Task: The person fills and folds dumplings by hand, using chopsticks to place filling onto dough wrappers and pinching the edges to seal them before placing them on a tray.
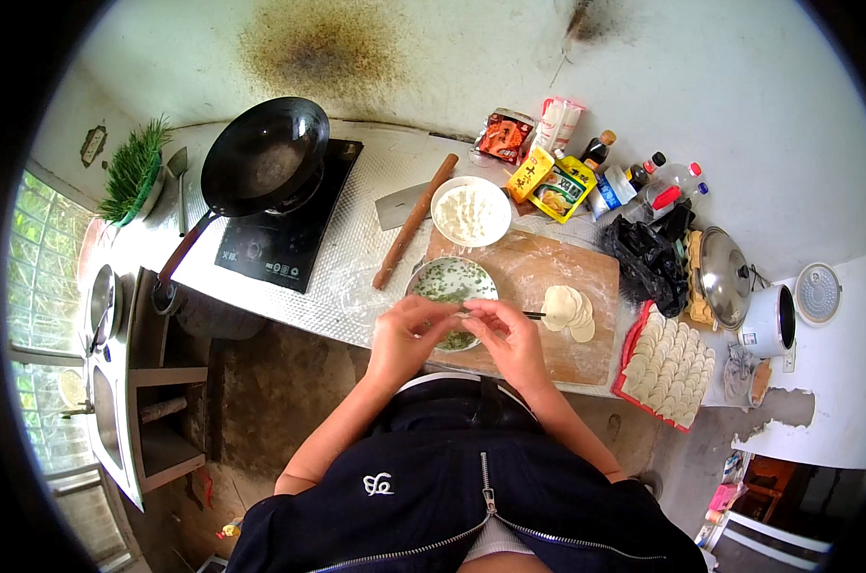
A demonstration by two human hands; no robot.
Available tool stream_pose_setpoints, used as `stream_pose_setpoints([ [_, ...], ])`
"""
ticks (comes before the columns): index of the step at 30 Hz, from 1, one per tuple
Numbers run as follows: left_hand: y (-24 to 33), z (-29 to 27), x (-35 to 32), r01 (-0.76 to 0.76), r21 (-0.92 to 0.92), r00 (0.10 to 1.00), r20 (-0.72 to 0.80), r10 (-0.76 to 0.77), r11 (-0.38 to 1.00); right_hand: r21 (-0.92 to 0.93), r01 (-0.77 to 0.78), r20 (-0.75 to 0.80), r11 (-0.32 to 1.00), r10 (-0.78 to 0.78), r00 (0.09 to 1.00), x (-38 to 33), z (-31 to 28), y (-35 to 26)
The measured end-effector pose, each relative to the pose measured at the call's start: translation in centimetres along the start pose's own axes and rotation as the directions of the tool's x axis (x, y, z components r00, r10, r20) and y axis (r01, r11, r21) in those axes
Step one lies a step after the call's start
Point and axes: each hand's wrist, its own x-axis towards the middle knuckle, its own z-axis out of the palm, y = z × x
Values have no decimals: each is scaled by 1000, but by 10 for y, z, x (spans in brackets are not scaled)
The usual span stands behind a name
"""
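My left hand (pixel 406 331) and my right hand (pixel 502 336) meet over the near side of a white bowl (pixel 491 278) of chopped green filling. Fingertips of both pinch together on a small dumpling (pixel 462 314). Only a bit of its pale dough shows; the fingers cover the rest. Just right of my right hand, the dark tip of a thin stick (pixel 534 315) points toward a stack of round dough wrappers (pixel 568 312). These lie on the floured wooden board (pixel 593 274). Farther right, rows of folded dumplings (pixel 670 366) cover a red-edged tray (pixel 628 363).
Behind the filling stands a bowl of flour (pixel 471 212), with a rolling pin (pixel 414 222) and a flat blade (pixel 399 206) to its left. A wok (pixel 266 158) rests on the black cooktop (pixel 272 250). Seasoning packets (pixel 562 189), bottles and a black plastic bag (pixel 646 260) crowd the back right.
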Motion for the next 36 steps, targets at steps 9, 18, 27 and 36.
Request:
stream_pose_setpoints([
  [9,-5,9,-2,-276,260,946,-97,309,925,-274,236,-11,932,-248,969,1,2,8],
  [18,-10,2,8,-48,-71,964,-266,27,996,-233,121,-2,965,-124,992,54,-27,9],
  [27,-60,-11,2,329,-896,830,124,-544,298,-585,-39,138,810,146,980,188,-31,168],
  [36,-58,-22,-1,283,-957,780,187,-598,70,-757,135,229,639,66,971,229,8,224],
])
